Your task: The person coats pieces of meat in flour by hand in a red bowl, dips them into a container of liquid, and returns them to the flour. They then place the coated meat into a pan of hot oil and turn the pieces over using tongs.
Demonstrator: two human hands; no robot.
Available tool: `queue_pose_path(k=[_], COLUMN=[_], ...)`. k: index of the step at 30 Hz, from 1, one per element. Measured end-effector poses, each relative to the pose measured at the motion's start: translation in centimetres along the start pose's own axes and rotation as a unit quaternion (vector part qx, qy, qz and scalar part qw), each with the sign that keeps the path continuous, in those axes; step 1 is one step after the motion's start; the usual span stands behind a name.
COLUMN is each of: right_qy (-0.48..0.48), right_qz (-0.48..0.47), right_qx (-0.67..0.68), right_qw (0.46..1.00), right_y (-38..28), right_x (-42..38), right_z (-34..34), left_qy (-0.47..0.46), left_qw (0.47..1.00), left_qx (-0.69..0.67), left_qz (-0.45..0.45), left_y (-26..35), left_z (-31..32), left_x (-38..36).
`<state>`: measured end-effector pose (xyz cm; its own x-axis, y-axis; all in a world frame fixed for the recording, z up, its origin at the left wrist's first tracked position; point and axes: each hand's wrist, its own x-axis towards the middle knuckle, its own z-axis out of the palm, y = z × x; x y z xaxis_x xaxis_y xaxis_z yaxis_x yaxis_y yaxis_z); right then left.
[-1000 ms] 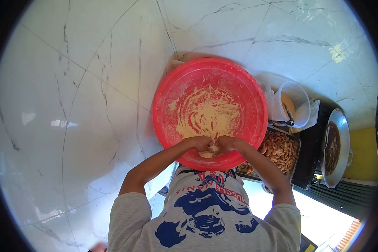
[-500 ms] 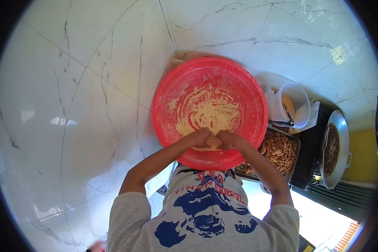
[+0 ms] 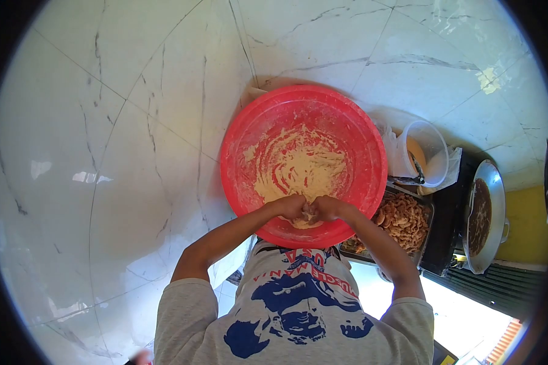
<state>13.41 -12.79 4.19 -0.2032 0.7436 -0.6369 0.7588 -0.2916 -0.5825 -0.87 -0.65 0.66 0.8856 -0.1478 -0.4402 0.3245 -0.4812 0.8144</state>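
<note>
A large red plastic basin (image 3: 363,143) holds a spread of pale, floury powder (image 3: 310,167), with swirl marks where the red bottom shows through. My left hand (image 3: 293,207) and my right hand (image 3: 326,208) meet low over the near side of the basin, knuckles up. Both hands have their fingers curled in and pressed close together. Whatever lies between the fingers is hidden or too small to name. Powder lies directly beneath and around them.
Right of the basin sits a tray of brown fried pieces (image 3: 403,224). Behind it stands a clear plastic tub (image 3: 429,152) in a plastic bag. A wide pan of dark oil (image 3: 482,216) is farther right. White marbled tiles (image 3: 146,140) rise behind. Part of a hand shows at bottom left.
Both hands have shifted slightly away from me and drawn closer together, fingers more tucked in. The basin has barely moved.
</note>
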Motion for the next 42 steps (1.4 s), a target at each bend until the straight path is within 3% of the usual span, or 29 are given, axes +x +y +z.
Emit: queue_pose_path(k=[4,7,10,13,16,19,22,25,31,34,37,40,42], right_qy=[-0.043,0.017,0.231,0.181,-0.038,-0.028,-0.041,-0.032,0.001,-0.024,0.126,0.196,0.097], right_qz=[0.010,0.005,0.048,-0.005,0.066,0.042,0.014,0.024,0.046,0.041,0.065,0.026,0.014], right_qx=[0.015,-0.018,-0.119,-0.170,-0.080,0.007,0.018,-0.007,-0.020,0.037,0.024,-0.097,-0.106], right_qw=[0.999,1.000,0.964,0.969,0.994,0.999,0.999,0.999,0.999,0.998,0.990,0.976,0.990], right_y=[0.1,1.7,1.8,2.5,0.6,0.2,-0.5,0.2,-0.1,0.5,1.7,2.2,1.9], right_x=[0.1,1.1,1.0,1.2,0.3,-0.5,-0.9,-0.1,-0.3,-0.1,0.6,0.7,0.5], right_z=[-0.3,0.9,1.9,1.9,0.2,0.2,-0.5,0.1,-0.1,-0.1,1.1,1.4,1.4], left_qy=[-0.051,0.134,0.213,0.165,-0.008,-0.011,-0.009,0.017,0.003,-0.053,0.114,0.209,0.068], left_qw=[0.994,0.987,0.972,0.981,0.999,0.995,0.987,0.997,0.998,0.998,0.986,0.967,0.988], left_qx=[-0.044,0.083,0.100,0.096,0.052,0.094,0.153,0.066,0.055,-0.022,0.112,0.147,0.132], left_qz=[-0.086,-0.022,-0.020,-0.042,-0.004,0.013,-0.038,0.048,0.019,-0.028,-0.052,-0.014,-0.035], left_y=[1.9,-0.3,-1.2,-0.9,0.5,0.9,1.3,-1.6,1.7,0.1,-0.9,-0.7,0.1], left_z=[-1.7,-0.3,-0.1,-0.4,-0.2,1.0,1.5,2.4,-0.2,-0.1,0.2,0.2,-0.5], left_x=[-0.9,-0.5,0.3,0.6,-0.1,0.0,0.0,1.1,-0.7,0.1,0.1,0.2,0.0])
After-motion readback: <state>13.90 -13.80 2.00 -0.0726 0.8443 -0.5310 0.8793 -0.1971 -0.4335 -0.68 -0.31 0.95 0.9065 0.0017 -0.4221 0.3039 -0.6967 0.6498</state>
